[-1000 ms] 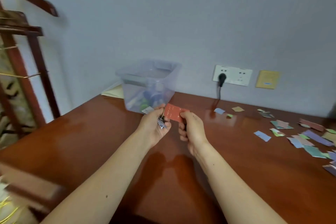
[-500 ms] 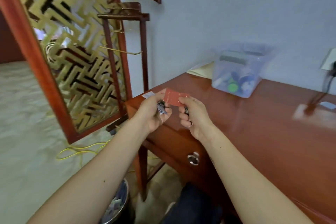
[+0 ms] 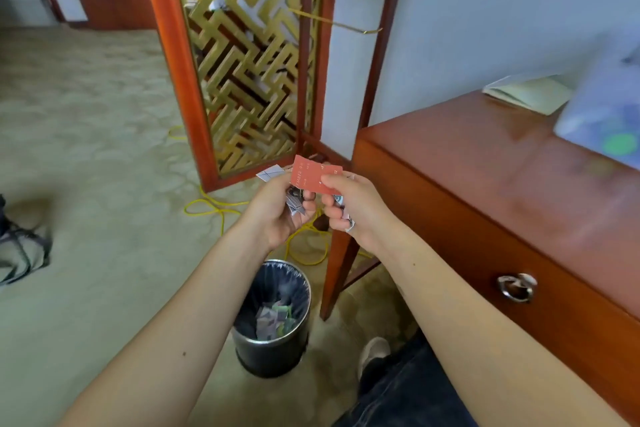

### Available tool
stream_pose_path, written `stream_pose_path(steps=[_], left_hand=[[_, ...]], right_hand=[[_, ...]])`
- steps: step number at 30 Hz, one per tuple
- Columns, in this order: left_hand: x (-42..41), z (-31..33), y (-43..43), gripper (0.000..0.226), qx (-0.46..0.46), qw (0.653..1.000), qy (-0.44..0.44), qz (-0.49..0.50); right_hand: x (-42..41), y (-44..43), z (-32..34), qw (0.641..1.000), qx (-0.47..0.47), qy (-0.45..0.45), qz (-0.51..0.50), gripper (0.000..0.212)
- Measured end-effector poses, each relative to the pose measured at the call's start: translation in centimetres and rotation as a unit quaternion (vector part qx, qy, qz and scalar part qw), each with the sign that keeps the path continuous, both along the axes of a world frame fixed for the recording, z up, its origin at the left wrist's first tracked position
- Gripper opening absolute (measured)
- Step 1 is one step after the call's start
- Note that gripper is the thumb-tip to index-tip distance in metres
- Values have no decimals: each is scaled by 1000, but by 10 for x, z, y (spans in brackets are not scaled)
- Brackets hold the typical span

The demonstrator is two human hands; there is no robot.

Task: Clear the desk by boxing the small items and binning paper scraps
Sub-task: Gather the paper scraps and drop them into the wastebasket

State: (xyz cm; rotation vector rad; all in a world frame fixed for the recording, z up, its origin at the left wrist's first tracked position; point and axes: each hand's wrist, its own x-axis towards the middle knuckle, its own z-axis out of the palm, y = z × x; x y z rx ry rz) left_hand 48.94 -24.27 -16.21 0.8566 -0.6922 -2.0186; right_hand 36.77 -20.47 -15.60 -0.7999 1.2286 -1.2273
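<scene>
My left hand [image 3: 277, 208] is closed around a bunch of small paper scraps [image 3: 294, 204], grey and white ones showing between the fingers. My right hand [image 3: 349, 204] pinches a red paper scrap [image 3: 313, 177] by its right edge and also has small scraps tucked in its fingers. Both hands are held together in the air, left of the desk [image 3: 485, 163] and above and beyond the black round bin [image 3: 273, 350] on the floor. The bin has a dark liner and several coloured scraps inside. The clear plastic box [image 3: 609, 107] sits blurred at the desk's far right.
A wooden valet stand [image 3: 311, 80] and a gold lattice screen [image 3: 242, 62] stand beside the desk's left end. A yellow cable [image 3: 214, 208] lies on the carpet. A drawer ring pull [image 3: 516, 288] is on the desk front. Cream paper [image 3: 526, 94] lies by the wall. My leg and shoe [image 3: 374, 354] are near the bin.
My view has swung left and down from the desktop to the floor and bin. Both hands, still holding the scraps, have moved off the desk to above the bin.
</scene>
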Motion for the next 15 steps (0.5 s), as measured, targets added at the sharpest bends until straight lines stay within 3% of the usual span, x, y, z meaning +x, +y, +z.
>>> stream_pose_path(steps=[15], left_hand=[[61,-168,-41,35,215,976,-28,32]], right_hand=[[49,-55,-162,979,203,33,11,12]])
